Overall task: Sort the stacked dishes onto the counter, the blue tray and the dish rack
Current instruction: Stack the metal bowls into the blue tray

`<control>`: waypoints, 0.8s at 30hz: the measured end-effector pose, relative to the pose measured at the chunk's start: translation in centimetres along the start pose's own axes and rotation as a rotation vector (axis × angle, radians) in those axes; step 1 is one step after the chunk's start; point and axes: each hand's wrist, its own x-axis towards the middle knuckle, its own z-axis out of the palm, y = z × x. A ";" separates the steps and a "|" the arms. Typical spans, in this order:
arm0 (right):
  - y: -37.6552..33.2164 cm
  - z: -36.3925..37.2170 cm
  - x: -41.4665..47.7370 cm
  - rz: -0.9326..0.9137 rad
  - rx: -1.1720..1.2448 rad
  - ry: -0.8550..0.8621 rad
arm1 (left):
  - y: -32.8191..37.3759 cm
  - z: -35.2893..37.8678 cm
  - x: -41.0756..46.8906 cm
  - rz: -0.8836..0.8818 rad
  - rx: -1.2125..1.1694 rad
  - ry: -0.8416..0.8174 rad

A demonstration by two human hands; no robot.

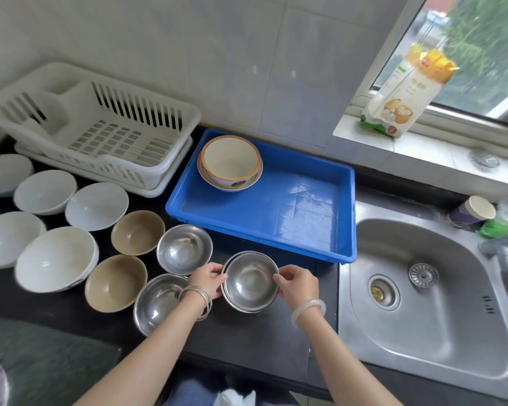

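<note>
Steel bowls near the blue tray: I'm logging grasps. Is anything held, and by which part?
The nested stack of steel bowls, by its rim: the left hand grips the rim's left side, the right hand its right side.

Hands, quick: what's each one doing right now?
Left hand: fingers curled on the left rim of the steel bowl stack.
Right hand: pinches the stack's right rim.

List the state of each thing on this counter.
steel bowl stack, nested, upright, gripped at the rim by both hands
left hand, holding the stack's left rim
right hand, holding its right rim
blue tray, holds nested orange-rimmed bowls
dish rack, no dishes in it
</note>
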 end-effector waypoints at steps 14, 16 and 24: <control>2.3 0.9 0.6 0.345 0.512 -0.251 | 1.1 -0.9 0.0 -0.081 -0.089 -0.181; 1.8 0.7 0.6 0.317 0.516 -0.235 | 1.9 -0.9 -0.2 -0.060 -0.068 -0.189; -2.2 -3.6 2.3 0.136 0.616 -0.155 | 8.3 0.4 -0.7 0.081 -0.122 -0.239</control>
